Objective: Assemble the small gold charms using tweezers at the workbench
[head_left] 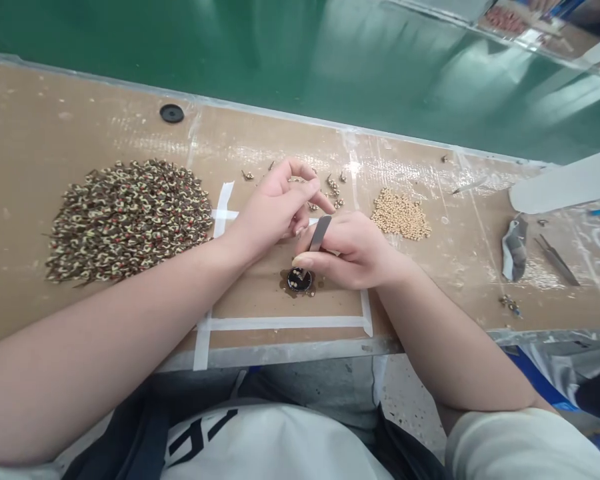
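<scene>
My right hand point(353, 250) is closed around dark tweezers point(321, 233), which point down at a small round black dish point(299, 280). A few tan beads lie in the dish, and the surface around it looks wet. My left hand point(290, 197) hovers just left of and beyond the tweezers, its fingers curled and thumb against the index finger. Whatever it may pinch is too small or hidden to make out. Past its fingers lie several small brown-and-cream pieces point(334, 187).
A large heap of dark-and-cream small pieces point(130, 223) covers the left side. Tan beads point(401, 215) are piled on the right. Farther right are another pair of tweezers point(557, 260) and a grey-white object point(515, 250). A black round lid point(172, 113) lies near the green panel point(260, 60).
</scene>
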Demonstrator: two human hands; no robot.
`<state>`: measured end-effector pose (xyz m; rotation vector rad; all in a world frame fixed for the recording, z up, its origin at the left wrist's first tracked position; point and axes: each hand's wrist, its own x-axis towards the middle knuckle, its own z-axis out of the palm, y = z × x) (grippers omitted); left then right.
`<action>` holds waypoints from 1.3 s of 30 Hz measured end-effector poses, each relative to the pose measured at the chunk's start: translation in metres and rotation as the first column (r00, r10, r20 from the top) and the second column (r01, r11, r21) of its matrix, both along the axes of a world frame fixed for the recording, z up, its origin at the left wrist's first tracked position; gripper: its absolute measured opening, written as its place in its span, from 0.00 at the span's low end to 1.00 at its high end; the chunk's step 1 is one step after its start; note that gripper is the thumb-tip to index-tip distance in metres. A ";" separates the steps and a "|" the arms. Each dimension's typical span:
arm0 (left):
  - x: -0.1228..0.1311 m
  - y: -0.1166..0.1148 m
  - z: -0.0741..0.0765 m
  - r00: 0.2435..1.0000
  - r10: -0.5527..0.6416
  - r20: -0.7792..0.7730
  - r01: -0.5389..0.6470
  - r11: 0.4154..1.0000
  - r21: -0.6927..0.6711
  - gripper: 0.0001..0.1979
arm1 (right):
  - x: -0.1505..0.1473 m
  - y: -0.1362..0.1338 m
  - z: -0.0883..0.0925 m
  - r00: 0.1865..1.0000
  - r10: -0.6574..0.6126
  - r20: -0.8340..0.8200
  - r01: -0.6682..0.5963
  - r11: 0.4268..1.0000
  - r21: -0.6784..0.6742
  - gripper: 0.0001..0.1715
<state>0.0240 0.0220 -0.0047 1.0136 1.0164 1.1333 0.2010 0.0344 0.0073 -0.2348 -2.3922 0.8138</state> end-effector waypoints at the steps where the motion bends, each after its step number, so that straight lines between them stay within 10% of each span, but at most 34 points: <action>1: 0.000 0.000 0.000 1.000 -0.002 -0.012 0.002 1.000 -0.001 0.04 | -0.001 0.000 0.000 1.000 -0.001 0.000 0.001 1.000 0.013 0.26; 28: -0.003 0.003 -0.010 0.999 0.035 0.006 -0.036 0.987 0.155 0.02 | -0.005 -0.003 -0.001 1.000 0.018 0.001 -0.018 0.999 -0.032 0.24; 34: -0.004 0.001 -0.008 0.998 0.040 -0.056 -0.033 0.993 0.117 0.05 | -0.003 0.010 -0.002 0.850 -0.414 -0.326 0.242 0.856 -0.456 0.27; 39: -0.004 -0.001 -0.002 0.991 0.055 -0.125 -0.045 0.996 0.081 0.09 | 0.001 0.036 -0.010 0.816 -0.423 -0.394 0.101 0.775 -0.623 0.24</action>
